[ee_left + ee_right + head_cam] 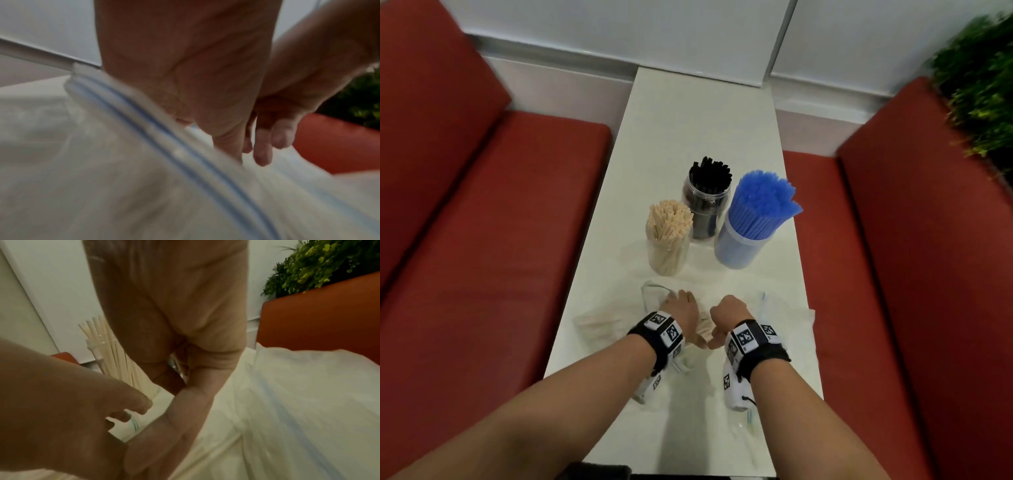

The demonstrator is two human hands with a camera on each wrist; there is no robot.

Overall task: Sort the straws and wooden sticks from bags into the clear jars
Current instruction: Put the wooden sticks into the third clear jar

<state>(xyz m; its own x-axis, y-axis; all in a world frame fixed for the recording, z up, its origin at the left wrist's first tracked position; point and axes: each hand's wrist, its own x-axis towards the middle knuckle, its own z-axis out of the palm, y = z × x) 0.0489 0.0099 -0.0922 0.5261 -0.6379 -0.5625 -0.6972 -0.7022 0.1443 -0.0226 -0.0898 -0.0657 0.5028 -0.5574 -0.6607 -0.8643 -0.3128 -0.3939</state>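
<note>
Left hand (681, 308) lies on a clear zip bag (102, 162), fingers down on the film; whether they pinch it or only press, can't tell. Right hand (729, 310) is knuckles-up on the neighbouring bag (787, 317), fingers curled under, thumb touching the left thumb; looks like a pinch on film, but unconfirmed.

Wooden sticks (602, 323) remain in the bag at the left edge of the surface (705, 120). Three jars beyond: stick jar (667, 240), black straw jar (707, 202), blue straw jar (750, 222), all well filled.

Handling, my read: bag film is thin, slick, floppy, so grab at the stiffer zip strip (156, 129). Sticks are light and rigid but scatter; take them as a bundle mid-length.
</note>
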